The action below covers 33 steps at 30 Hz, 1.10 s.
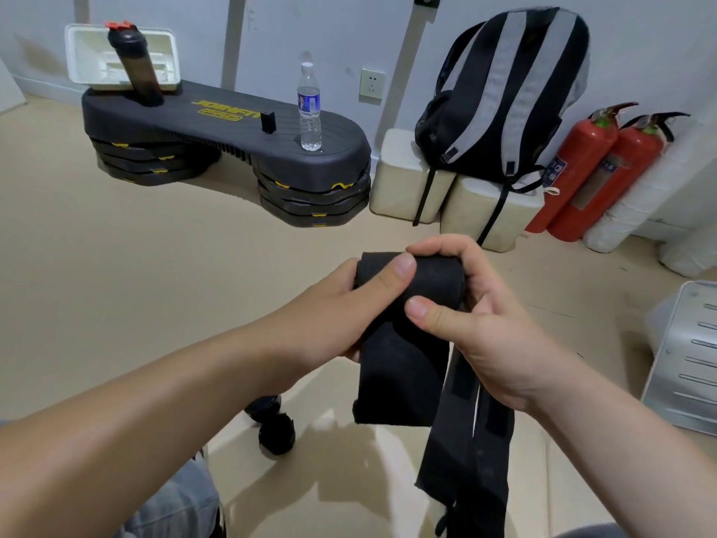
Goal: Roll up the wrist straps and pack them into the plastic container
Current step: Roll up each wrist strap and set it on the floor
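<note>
Left hand [341, 304] and right hand [489, 328] grip half-rolled wrist strap [430, 281], fingers [426, 246] curled around it. Loose tail [399, 382] hangs below fingers. Risk: slack grip, roll unwinds or coils skewed.

Both arms are bare. The left grip [341, 304] and right grip [492, 328] have short, clean nails. The legs wear light blue jeans [174, 502].

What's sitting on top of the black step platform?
On the platform: a dark shaker bottle with a red cap, a clear water bottle and a small black block. A white tray stands at its far end, partly covered by the shaker.
</note>
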Available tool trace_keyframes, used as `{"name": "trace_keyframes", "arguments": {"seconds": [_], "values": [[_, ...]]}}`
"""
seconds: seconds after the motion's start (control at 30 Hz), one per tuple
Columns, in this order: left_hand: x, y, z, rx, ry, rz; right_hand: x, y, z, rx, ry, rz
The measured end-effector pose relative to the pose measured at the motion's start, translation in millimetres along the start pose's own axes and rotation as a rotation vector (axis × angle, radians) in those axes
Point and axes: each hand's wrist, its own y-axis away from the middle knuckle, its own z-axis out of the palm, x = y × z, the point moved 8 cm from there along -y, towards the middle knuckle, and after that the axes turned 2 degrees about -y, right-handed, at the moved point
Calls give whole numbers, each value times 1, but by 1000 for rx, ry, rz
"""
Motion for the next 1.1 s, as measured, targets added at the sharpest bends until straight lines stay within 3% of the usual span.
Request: {"name": "trace_keyframes", "arguments": {"seconds": [0.13, 0.23, 0.4, 0.47, 0.57, 0.7, 0.8, 0.93, 1.1], "values": [[12, 0, -7, 93, 31, 132, 3, -2, -5, 54, -60, 65], [27, 6, -14, 171, -64, 282, 5, -3, 6, -49, -107, 190], [44, 21, -6, 227, -676, 560, 12, -1, 15, -79, -117, 223], [44, 21, -6, 215, -723, 611, 10, -2, 11, -49, -119, 191], [37, 16, -9, 156, -518, 487, 9, -2, 4, 22, -156, 170], [14, 8, -3, 17, -69, 150, 10, -1, 0, 44, -214, 148], [8, 7, 1, 3, 24, 43, 4, -2, -4, 70, -184, 108], [-1, 6, -1, 106, -8, -15, 5, -3, -4, 61, -93, 77], [11, 7, -9, 250, 17, 100, 6, -5, -10, 148, -44, 65]]}}
